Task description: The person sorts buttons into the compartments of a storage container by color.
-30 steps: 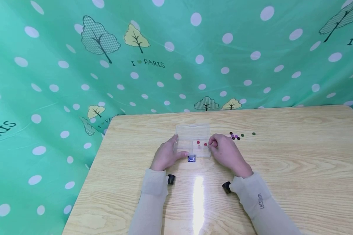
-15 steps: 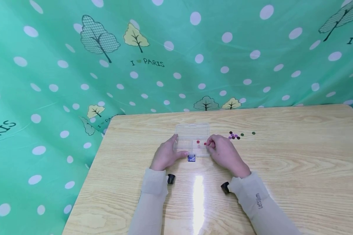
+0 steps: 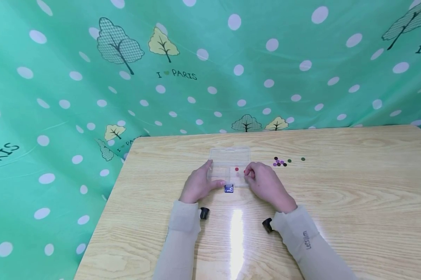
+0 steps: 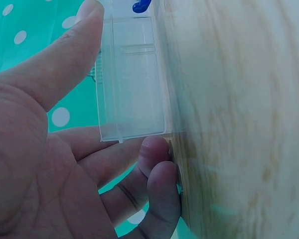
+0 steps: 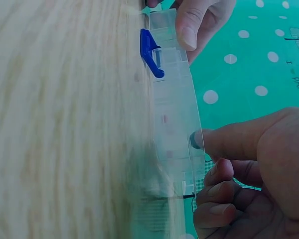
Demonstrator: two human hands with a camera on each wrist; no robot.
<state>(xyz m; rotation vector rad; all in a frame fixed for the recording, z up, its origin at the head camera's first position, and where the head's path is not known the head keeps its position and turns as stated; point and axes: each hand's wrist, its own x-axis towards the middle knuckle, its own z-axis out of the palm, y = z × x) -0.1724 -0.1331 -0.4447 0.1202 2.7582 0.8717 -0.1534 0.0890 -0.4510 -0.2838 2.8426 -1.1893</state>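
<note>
A clear plastic compartment box [image 3: 219, 173] stands with its lid [image 3: 230, 156] laid back, a blue clasp [image 3: 229, 189] on its front. My left hand [image 3: 199, 184] steadies its left end, thumb along the front wall and fingers at the side. My right hand [image 3: 266, 184] is at the right end, fingertips at the right compartment. Between its thumb and finger shows a small dark greenish disc [image 5: 195, 140], mostly hidden. A red disc [image 3: 236, 169] lies inside that compartment; another beside the right fingertips is partly covered.
On the table to the right of the box lie several small dark and purple discs [image 3: 278, 161] in a cluster. Two green discs [image 3: 289, 160] lie a little apart from them. A green patterned cloth [image 3: 210, 70] hangs behind the table.
My right hand has shifted slightly left over the box's right end, so its fingertips now cover part of one red disc. The left hand and box stay in place.
</note>
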